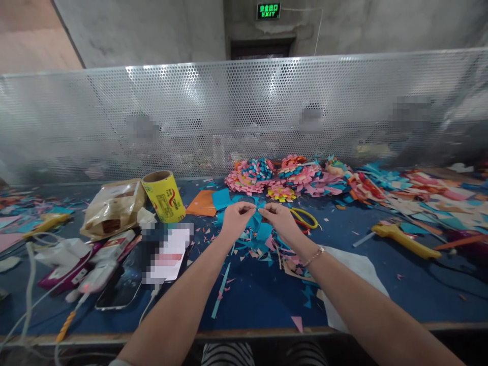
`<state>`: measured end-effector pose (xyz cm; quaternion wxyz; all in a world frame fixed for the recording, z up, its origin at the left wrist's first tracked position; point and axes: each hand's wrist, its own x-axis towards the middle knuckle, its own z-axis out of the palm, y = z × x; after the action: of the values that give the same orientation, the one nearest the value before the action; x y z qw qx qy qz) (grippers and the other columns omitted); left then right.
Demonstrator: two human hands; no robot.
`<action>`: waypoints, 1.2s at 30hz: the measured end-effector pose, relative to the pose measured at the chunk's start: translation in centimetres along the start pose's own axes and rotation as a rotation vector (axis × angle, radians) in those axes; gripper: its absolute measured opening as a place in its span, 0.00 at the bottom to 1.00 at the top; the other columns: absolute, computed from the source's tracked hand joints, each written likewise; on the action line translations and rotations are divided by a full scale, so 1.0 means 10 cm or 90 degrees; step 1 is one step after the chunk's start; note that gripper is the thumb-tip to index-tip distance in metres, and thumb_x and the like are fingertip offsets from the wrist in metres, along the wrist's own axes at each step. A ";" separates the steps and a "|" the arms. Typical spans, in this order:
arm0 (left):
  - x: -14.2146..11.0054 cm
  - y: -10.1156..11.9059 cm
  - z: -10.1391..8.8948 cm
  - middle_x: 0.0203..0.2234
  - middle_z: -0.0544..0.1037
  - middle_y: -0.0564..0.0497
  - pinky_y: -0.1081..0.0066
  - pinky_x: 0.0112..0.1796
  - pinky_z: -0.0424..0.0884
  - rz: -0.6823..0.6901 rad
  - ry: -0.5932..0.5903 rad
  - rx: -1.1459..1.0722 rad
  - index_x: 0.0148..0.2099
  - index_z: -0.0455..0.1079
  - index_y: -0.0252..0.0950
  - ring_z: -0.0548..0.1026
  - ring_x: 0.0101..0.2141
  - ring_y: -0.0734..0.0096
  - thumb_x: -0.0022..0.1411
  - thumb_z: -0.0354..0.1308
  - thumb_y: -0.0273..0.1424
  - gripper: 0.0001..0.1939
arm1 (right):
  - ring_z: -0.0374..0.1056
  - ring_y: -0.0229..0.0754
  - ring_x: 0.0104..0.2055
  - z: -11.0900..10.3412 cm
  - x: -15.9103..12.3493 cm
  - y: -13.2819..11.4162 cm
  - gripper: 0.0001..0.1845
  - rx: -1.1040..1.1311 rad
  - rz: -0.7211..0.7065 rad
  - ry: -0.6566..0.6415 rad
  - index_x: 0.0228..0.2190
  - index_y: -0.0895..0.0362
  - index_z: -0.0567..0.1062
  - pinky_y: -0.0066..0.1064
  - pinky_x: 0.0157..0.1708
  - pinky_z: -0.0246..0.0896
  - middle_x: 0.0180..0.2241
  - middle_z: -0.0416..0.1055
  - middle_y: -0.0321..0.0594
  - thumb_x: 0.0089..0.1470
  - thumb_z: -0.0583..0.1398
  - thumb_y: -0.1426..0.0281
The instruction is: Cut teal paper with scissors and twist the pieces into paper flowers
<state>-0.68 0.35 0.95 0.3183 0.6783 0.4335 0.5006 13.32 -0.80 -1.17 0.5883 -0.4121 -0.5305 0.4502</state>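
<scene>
Above the middle of the table, my left hand and my right hand are close together, fingertips pinched on a small blue paper piece. Its exact shape is partly hidden by the fingers. Blue paper scraps lie beneath both hands. Yellow-handled scissors rest just right of my right hand; their blades are out of sight. Orange paper and a blue paper square lie beyond my left hand.
Pink, blue and orange paper flowers line the back, below a perforated metal screen. On the right is a yellow glue gun. To the left are a yellow tape roll, a paper bag, phones and cables.
</scene>
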 end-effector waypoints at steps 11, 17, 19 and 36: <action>0.01 0.01 -0.04 0.26 0.78 0.50 0.70 0.33 0.70 -0.014 0.044 0.013 0.30 0.73 0.34 0.74 0.29 0.70 0.48 0.57 0.29 0.06 | 0.58 0.32 0.22 0.03 -0.03 -0.02 0.20 -0.008 0.034 -0.100 0.19 0.59 0.66 0.28 0.26 0.57 0.17 0.58 0.29 0.34 0.66 0.57; 0.01 0.02 -0.03 0.27 0.78 0.49 0.70 0.34 0.69 -0.019 0.049 0.016 0.30 0.73 0.34 0.74 0.30 0.70 0.48 0.57 0.30 0.06 | 0.59 0.31 0.23 0.03 -0.05 -0.07 0.17 0.006 0.058 -0.125 0.19 0.59 0.68 0.28 0.27 0.58 0.18 0.62 0.30 0.32 0.67 0.61; 0.01 0.02 -0.03 0.26 0.77 0.50 0.70 0.34 0.69 -0.020 0.057 0.012 0.29 0.73 0.34 0.74 0.29 0.70 0.48 0.57 0.29 0.06 | 0.61 0.32 0.23 0.03 -0.06 -0.07 0.16 0.006 0.077 -0.135 0.19 0.59 0.69 0.29 0.28 0.59 0.19 0.64 0.31 0.31 0.67 0.62; -0.03 0.12 0.00 0.16 0.68 0.59 0.73 0.28 0.70 -0.118 -0.063 -0.127 0.43 0.64 0.35 0.72 0.21 0.75 0.45 0.60 0.28 0.20 | 0.61 0.34 0.25 -0.12 0.09 -0.07 0.17 0.063 -0.041 0.141 0.25 0.57 0.69 0.29 0.26 0.57 0.24 0.65 0.33 0.32 0.65 0.62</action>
<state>-0.44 -0.46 1.84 0.4503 0.6242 0.4261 0.4755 14.61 -0.16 -0.40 0.6770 -0.4128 -0.4521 0.4085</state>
